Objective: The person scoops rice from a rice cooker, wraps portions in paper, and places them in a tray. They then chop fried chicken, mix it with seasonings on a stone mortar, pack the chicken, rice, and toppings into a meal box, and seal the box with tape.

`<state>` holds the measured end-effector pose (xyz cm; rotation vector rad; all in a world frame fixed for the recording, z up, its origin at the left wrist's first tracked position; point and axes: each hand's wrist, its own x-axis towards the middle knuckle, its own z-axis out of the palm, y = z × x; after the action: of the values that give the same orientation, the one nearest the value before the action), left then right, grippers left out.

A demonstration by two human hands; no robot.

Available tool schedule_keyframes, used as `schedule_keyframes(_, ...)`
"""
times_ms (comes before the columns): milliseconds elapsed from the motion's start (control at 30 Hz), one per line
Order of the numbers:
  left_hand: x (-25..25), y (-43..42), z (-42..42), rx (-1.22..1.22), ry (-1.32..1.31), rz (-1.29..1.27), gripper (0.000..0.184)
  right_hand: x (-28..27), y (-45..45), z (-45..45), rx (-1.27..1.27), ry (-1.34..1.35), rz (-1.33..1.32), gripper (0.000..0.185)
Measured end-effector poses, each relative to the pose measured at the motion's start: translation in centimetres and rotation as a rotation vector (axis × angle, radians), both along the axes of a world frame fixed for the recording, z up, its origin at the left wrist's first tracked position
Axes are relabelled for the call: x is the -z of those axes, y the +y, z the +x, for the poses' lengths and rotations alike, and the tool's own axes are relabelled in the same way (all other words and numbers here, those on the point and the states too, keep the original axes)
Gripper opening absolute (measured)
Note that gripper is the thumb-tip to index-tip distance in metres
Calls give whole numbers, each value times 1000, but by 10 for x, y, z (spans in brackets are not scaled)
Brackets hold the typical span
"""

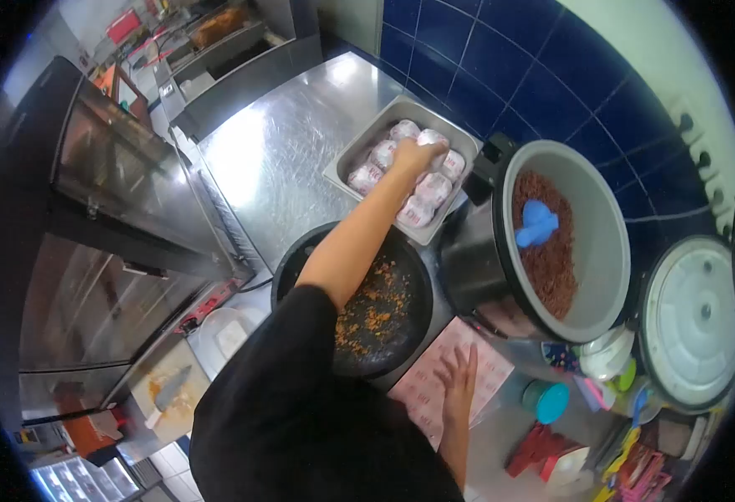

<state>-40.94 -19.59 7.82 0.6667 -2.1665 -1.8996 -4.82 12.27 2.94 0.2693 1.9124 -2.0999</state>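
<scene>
Left hand (420, 156): your grip reaches over white paper-wrapped bundles (432, 189) in the rectangular steel tray (339, 171), upper centre; closure can't be told.
Right hand (459, 386): your grip spreads wide on pink printed paper (490, 366), lower centre-right.

On the counter (275, 146) before me, the tray (359, 144) of wrapped parcels (433, 189) lies behind the pan (413, 326). To my right stands the pot (476, 268), its lid (694, 289) farther right.

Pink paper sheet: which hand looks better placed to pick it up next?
Probably the right hand: it is spread over the pink paper sheet, while the left hand reaches into the metal tray.
</scene>
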Motion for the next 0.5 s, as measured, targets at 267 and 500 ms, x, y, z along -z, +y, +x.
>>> schedule_keyframes(267,33,37,-103,334,-320,-483,79,1,57,43,241,-289,242,69)
schedule_keyframes(500,35,21,-105,437,-258,-747,87,20,46,49,93,-374,270,64)
